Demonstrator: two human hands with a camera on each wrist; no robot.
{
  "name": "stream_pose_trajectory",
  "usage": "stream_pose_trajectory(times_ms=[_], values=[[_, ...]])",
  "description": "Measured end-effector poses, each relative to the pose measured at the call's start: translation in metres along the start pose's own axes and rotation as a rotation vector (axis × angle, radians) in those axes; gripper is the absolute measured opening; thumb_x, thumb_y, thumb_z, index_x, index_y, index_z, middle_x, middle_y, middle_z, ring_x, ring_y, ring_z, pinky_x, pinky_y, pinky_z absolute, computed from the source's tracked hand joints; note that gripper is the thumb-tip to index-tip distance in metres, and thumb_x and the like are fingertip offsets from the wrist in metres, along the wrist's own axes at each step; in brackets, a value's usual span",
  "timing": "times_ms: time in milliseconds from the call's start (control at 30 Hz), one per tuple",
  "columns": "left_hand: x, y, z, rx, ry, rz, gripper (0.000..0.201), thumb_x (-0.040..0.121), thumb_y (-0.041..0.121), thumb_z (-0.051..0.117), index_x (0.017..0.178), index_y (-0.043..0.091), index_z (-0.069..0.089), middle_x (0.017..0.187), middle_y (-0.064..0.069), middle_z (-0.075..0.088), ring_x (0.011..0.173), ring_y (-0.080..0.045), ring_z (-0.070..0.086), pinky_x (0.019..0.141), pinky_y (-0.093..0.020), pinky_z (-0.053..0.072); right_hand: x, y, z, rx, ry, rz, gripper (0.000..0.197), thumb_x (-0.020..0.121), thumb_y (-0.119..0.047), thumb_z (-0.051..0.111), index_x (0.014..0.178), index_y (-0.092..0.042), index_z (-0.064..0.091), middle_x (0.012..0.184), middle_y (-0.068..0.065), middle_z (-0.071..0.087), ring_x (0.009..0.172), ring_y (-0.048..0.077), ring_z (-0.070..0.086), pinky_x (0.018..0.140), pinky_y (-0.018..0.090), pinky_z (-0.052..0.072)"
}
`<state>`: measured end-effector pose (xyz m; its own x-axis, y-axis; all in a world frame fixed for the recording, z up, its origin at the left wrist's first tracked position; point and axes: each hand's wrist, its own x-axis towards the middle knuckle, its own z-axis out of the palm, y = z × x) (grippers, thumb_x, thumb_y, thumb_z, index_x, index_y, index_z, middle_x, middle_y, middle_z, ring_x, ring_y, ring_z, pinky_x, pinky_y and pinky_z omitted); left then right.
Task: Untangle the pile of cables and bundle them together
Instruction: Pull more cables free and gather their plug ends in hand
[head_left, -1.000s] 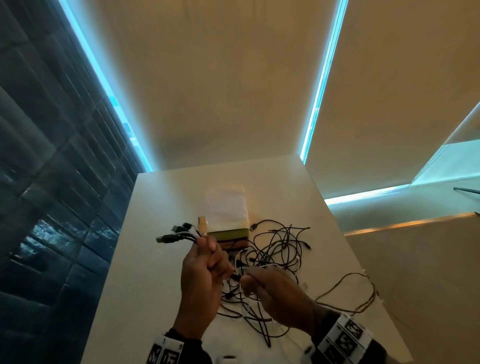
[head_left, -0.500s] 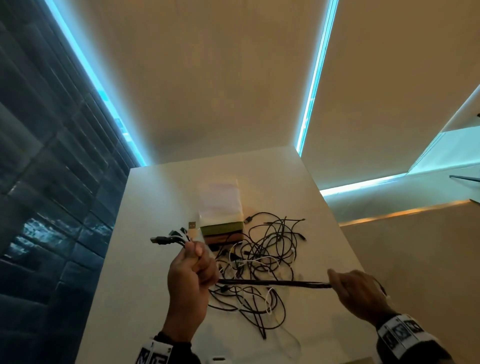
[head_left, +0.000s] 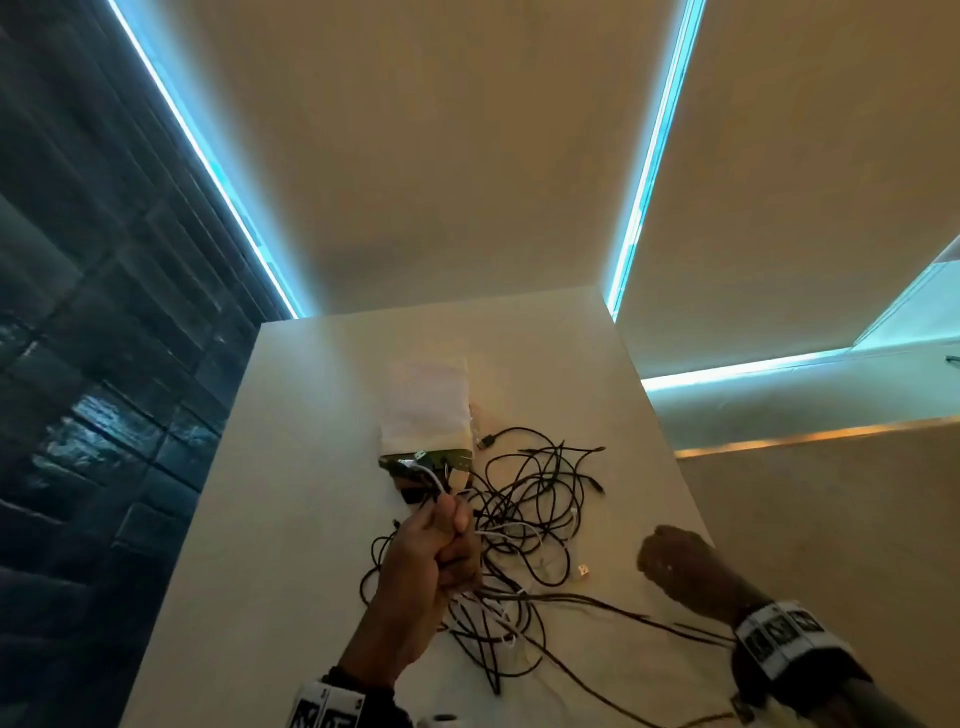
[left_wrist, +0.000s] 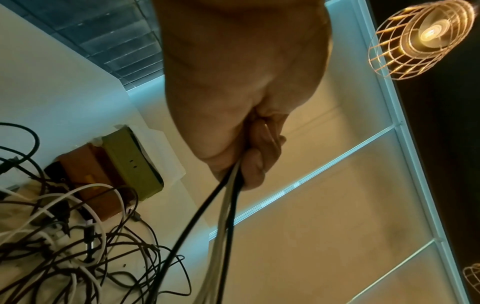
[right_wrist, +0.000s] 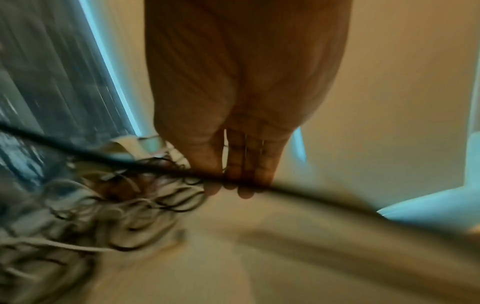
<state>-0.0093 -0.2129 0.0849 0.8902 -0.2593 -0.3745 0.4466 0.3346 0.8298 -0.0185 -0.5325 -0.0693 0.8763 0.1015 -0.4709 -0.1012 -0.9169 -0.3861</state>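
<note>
**Cables gathered in one fist above a tangled pile**

A tangled pile of cables (head_left: 524, 525), black and white, is spread over the near middle of a pale table (head_left: 291, 467). Several strands from it are gripped in the left hand (head_left: 436, 551), which is raised above the pile with its fingers curled tightly round them; their connector ends are seen sticking up past the fist. In the wrist view, black and light strands are seen running down out of that fist. One dark cable (right_wrist: 130, 162) is laid across the fingers of the right hand (head_left: 680, 566) near the table's right edge; whether it is gripped cannot be told through the blur. Beyond the pile, a stack of flat boxes (head_left: 428, 415) is seen, touched by the cables.
</note>
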Motion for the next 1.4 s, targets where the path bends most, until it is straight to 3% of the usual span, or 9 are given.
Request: stream_pose_trajectory(times_ms=[100, 167, 333, 633, 767, 1000, 1167, 1267, 1400], values=[[0.004, -0.003, 0.003, 0.049, 0.01, 0.003, 0.031, 0.101, 0.026, 0.034, 0.077, 0.01, 0.045, 0.057, 0.001, 0.022, 0.047, -0.011, 0.018, 0.043, -0.024, 0.018, 0.025, -0.048, 0.008, 0.046, 0.015, -0.123, 0.019, 0.085, -0.022, 0.066, 0.103, -0.02, 0.068, 0.102, -0.002, 0.059, 0.091, 0.015, 0.059, 0.078, 0.024, 0.048], [0.006, -0.004, 0.003, 0.056, 0.011, 0.005, 0.031, 0.101, 0.026, 0.034, 0.077, 0.01, 0.045, 0.057, 0.001, 0.022, 0.047, -0.011, 0.018, 0.042, -0.023, 0.02, 0.032, -0.06, 0.024, 0.009, -0.013, -0.086, 0.031, 0.081, -0.031, 0.07, 0.111, -0.026, 0.061, 0.11, -0.007, 0.052, 0.096, 0.013, 0.057, 0.08, 0.026, 0.05], [0.007, -0.005, 0.0, 0.059, 0.017, -0.011, 0.033, 0.103, 0.026, 0.033, 0.076, 0.01, 0.046, 0.058, 0.001, 0.023, 0.047, -0.01, 0.019, 0.042, -0.022, 0.024, 0.037, -0.065, 0.043, -0.051, 0.044, -0.086, 0.026, 0.086, -0.041, 0.061, 0.105, -0.025, 0.055, 0.112, -0.006, 0.051, 0.099, 0.016, 0.054, 0.079, 0.029, 0.047], [0.016, -0.001, -0.002, 0.103, 0.032, 0.042, 0.032, 0.1, 0.03, 0.036, 0.081, 0.007, 0.048, 0.056, 0.002, 0.026, 0.047, -0.01, 0.02, 0.044, -0.023, 0.019, 0.032, -0.057, 0.024, -0.12, -0.028, -0.141, 0.02, 0.09, -0.026, 0.047, 0.098, -0.012, 0.059, 0.095, 0.0, 0.048, 0.081, 0.017, 0.047, 0.075, 0.029, 0.042], [0.023, 0.001, -0.003, 0.255, 0.005, 0.091, 0.033, 0.103, 0.029, 0.032, 0.085, 0.007, 0.049, 0.056, 0.004, 0.031, 0.047, -0.009, 0.022, 0.043, -0.021, 0.023, 0.018, -0.072, -0.022, -0.099, 0.011, -0.179, 0.01, 0.086, -0.025, 0.05, 0.081, -0.02, 0.058, 0.08, -0.006, 0.055, 0.072, 0.013, 0.055, 0.062, 0.025, 0.044], [0.04, -0.002, 0.011, 0.511, 0.046, 0.211, 0.035, 0.103, 0.033, 0.035, 0.093, 0.013, 0.063, 0.053, 0.01, 0.034, 0.047, -0.009, 0.027, 0.046, -0.026, 0.02, -0.023, -0.139, -0.106, 0.442, 0.408, -0.444, 0.012, 0.079, -0.017, 0.073, 0.072, -0.023, 0.065, 0.071, -0.007, 0.065, 0.067, 0.01, 0.063, 0.061, 0.022, 0.055], [0.042, -0.001, 0.029, 0.594, 0.052, 0.313, 0.027, 0.1, 0.037, 0.039, 0.098, 0.027, 0.064, 0.06, 0.01, 0.048, 0.052, -0.001, 0.041, 0.051, -0.016, 0.033, -0.033, -0.181, -0.125, 0.717, 0.393, -0.498, 0.01, 0.08, -0.011, 0.076, 0.074, -0.011, 0.067, 0.07, -0.003, 0.067, 0.064, 0.008, 0.064, 0.06, 0.02, 0.053], [0.039, 0.001, 0.034, 0.539, -0.03, 0.318, 0.024, 0.1, 0.032, 0.037, 0.098, 0.024, 0.06, 0.059, 0.014, 0.058, 0.056, 0.004, 0.052, 0.055, -0.011, 0.039, -0.028, -0.195, -0.125, 0.818, 0.419, -0.5, 0.012, 0.082, -0.01, 0.073, 0.073, -0.013, 0.066, 0.074, 0.003, 0.069, 0.069, 0.018, 0.068, 0.066, 0.032, 0.058], [0.038, 0.001, 0.028, 0.345, -0.012, 0.238, 0.034, 0.095, 0.051, 0.042, 0.102, 0.027, 0.065, 0.077, 0.006, 0.063, 0.071, -0.015, 0.057, 0.067, -0.023, 0.044, -0.019, -0.204, -0.108, 0.837, 0.391, -0.421, 0.01, 0.086, -0.025, 0.07, 0.083, -0.018, 0.063, 0.081, 0.005, 0.068, 0.075, 0.022, 0.067, 0.069, 0.041, 0.058]])
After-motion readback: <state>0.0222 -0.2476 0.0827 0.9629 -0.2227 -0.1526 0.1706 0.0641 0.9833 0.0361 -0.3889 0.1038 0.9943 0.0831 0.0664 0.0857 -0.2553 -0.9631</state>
